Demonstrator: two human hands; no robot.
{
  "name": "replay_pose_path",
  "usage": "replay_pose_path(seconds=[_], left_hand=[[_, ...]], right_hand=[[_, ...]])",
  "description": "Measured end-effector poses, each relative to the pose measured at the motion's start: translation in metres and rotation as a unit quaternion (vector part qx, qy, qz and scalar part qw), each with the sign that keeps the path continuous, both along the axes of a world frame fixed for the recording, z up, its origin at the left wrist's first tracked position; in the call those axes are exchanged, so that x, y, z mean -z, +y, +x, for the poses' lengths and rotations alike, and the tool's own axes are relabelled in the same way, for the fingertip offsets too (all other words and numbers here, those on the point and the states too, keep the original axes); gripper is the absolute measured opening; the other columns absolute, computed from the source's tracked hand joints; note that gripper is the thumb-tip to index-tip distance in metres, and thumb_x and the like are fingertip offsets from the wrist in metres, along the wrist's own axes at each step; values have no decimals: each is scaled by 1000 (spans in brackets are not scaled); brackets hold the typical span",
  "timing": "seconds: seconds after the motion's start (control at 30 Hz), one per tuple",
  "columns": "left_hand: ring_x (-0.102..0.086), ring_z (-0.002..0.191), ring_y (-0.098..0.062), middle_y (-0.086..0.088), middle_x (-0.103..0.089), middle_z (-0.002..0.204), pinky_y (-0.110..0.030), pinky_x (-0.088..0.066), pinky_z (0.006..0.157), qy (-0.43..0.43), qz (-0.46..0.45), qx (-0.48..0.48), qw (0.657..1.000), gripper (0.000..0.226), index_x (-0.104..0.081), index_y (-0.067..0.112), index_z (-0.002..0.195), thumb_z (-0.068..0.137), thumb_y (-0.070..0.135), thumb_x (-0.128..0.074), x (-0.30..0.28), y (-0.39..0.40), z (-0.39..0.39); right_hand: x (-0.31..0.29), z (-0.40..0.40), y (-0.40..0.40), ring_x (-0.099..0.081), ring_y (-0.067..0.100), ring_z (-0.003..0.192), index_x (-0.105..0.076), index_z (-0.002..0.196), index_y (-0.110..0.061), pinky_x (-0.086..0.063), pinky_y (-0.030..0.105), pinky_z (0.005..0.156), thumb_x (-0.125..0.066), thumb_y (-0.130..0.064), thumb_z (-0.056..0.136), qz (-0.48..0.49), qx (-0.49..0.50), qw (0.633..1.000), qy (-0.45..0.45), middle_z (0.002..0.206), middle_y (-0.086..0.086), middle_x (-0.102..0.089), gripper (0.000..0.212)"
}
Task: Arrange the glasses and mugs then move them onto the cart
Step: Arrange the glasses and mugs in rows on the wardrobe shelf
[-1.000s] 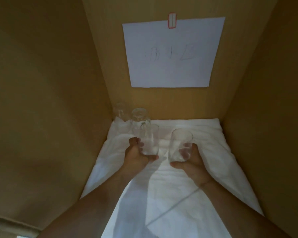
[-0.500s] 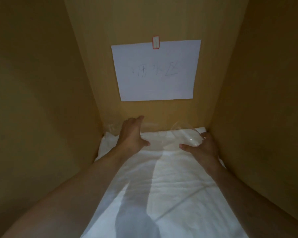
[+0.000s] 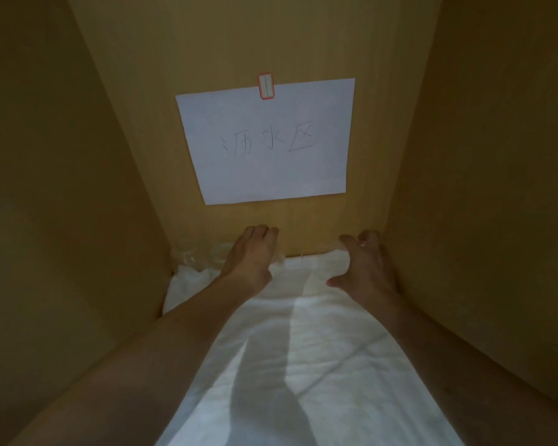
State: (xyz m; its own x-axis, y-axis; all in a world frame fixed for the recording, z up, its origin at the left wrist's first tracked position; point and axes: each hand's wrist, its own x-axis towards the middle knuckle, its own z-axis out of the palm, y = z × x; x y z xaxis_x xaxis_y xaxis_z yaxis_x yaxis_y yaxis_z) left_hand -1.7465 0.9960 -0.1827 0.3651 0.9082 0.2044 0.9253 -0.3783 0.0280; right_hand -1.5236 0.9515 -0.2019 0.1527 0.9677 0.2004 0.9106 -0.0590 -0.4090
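hands (image 3: pixel 250 257) (image 3: pixel 364 267) apart, fingers loose | glasses (image 3: pixel 187 257) clear, faint, back-left corner

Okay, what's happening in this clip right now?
A person reaches both arms deep into a wooden cabinet lined with a white cloth. The left hand rests at the back by clear glasses in the left rear corner; whether it grips one is unclear. The right hand, fingers spread, holds nothing visible near the right wall. A handwritten paper sign hangs on the back panel.

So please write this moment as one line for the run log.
left hand: over glasses, grip unclear | right hand: open, empty | cloth: white | cart: unseen
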Motion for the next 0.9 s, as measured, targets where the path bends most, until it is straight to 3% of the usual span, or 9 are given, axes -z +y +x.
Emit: replay_pose_path(seconds=[0.2,0.4,0.6,0.9], left_hand=[[-35,139,-26,-10,-39,152,-33,-36,110,-23,-23,2,999,91,-34,10,152,76,11,-85,11,16,-4],[-32,134,-26,-9,-30,149,-32,-43,101,-25,-35,-7,999,92,-34,13,152,76,17,-86,22,30,-7],[-39,135,-27,-8,-38,153,-33,-42,103,-44,-10,-7,999,94,-33,14,155,76,15,-84,27,36,-10],[-25,151,-26,-8,-31,162,-28,-15,121,-59,-3,8,998,98,-24,14,159,81,21,-83,26,32,-17]], right_hand=[[-1,-14,24,-48,28,117,-40,140,-18,-46,36,94,-93,-34,64,-25,-42,998,-36,137,8,-40,94],[9,-32,51,-40,28,123,-39,150,-26,-45,34,95,-88,-17,69,-29,-117,989,-91,144,10,-30,94],[18,-47,66,-43,28,119,-35,148,-18,-46,36,92,-82,-10,70,11,-130,986,-105,141,8,-39,91],[30,-67,74,-47,39,125,-49,143,-8,-48,48,100,-69,13,61,73,-185,972,-127,141,20,-46,86]])
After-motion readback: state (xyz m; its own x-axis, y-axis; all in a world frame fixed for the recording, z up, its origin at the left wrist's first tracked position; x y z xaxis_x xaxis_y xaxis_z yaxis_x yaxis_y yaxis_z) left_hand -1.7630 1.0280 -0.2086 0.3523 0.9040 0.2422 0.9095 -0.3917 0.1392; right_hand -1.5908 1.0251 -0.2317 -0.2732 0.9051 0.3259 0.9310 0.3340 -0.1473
